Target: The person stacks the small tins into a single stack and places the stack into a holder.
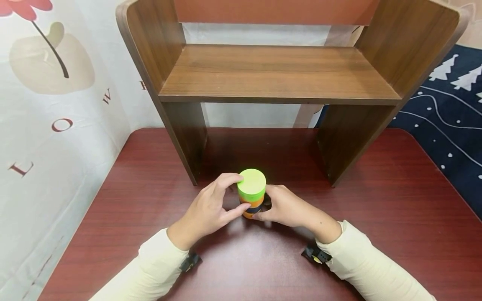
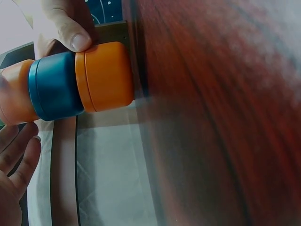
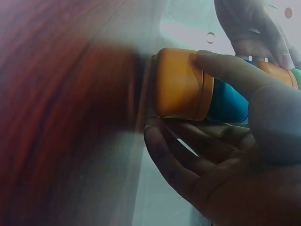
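A stack of round plastic cups stands upright on the desk. A bright green cup (image 1: 252, 182) tops it, with an upper orange cup (image 2: 18, 89), a dark blue cup (image 2: 57, 87) and a lower orange cup (image 2: 107, 77) beneath. My right hand (image 1: 288, 205) holds the lower orange cup low down, its thumb on the cup's side and the other fingers round the far side. From the left, my left hand (image 1: 211, 205) curves round the upper part of the stack, index finger at the green cup and thumb at the upper orange one.
A brown wooden desk shelf (image 1: 280, 75) rises behind the stack, its side panels standing on the reddish desk (image 1: 135, 200). Printed cloths (image 1: 444, 121) hang at the left, right and back. A dark strap device (image 1: 316, 254) sits at each wrist.
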A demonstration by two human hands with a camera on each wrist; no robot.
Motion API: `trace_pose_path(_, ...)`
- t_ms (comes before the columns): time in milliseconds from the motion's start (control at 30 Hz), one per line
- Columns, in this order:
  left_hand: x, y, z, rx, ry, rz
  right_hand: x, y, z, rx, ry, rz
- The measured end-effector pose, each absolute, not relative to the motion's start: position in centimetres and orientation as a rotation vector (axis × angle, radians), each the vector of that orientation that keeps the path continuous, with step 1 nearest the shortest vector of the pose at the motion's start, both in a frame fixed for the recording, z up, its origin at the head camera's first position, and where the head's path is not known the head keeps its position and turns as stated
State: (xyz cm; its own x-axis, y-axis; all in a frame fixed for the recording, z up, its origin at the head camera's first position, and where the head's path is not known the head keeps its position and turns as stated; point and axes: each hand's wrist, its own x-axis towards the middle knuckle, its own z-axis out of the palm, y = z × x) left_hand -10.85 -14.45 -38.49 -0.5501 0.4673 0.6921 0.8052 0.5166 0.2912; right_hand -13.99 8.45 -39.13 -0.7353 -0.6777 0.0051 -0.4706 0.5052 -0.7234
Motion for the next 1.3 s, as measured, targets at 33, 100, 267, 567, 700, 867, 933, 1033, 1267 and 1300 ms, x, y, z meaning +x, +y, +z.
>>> trace_pose_path(33, -10.86, -14.45, -38.46, -1.035, -2.218, -0.824, -14.01, 8.45, -39.14, -0.973, 2.487, -1.061)
trace_pose_path(100, -10.87, -14.43, -38.39, -1.032, -2.220, -0.829, -14.06, 8.43, -39.15, -0.985, 2.512, -1.061)
trace_pose_path(267, -10.79, -14.43, -38.36, -1.024, -2.215, -0.834, -14.07, 8.43, -39.12, -1.001, 2.536, -1.063)
trace_pose_path(567, -10.72, -14.39, -38.34, -1.026, -2.166, -0.842, -13.84, 8.56, -38.97, -1.044, 2.565, -1.067)
trace_pose_path(700, -10.71, -14.36, -38.28, -1.033, -2.138, -0.829, -13.82, 8.56, -38.96, -1.045, 2.563, -1.075)
trace_pose_path(867, -10.75, -14.33, -38.18, -1.037, -2.110, -0.834, -13.85, 8.49, -38.98, -1.045, 2.541, -1.107)
trace_pose_path(933, -10.72, -14.32, -38.11, -1.042, -2.101, -0.836, -13.81, 8.48, -38.97, -1.042, 2.523, -1.130)
trace_pose_path(1033, -10.66, -14.31, -38.03, -1.043, -2.091, -0.831, -13.74, 8.47, -38.93, -1.035, 2.504, -1.155)
trace_pose_path(1267, -10.51, -14.25, -37.76, -1.034, -2.087, -0.842, -13.66, 8.46, -38.80, -1.053, 2.495, -1.195)
trace_pose_path(1300, -10.47, -14.24, -37.72, -1.031, -2.090, -0.847, -13.66, 8.47, -38.80, -1.057, 2.491, -1.201)
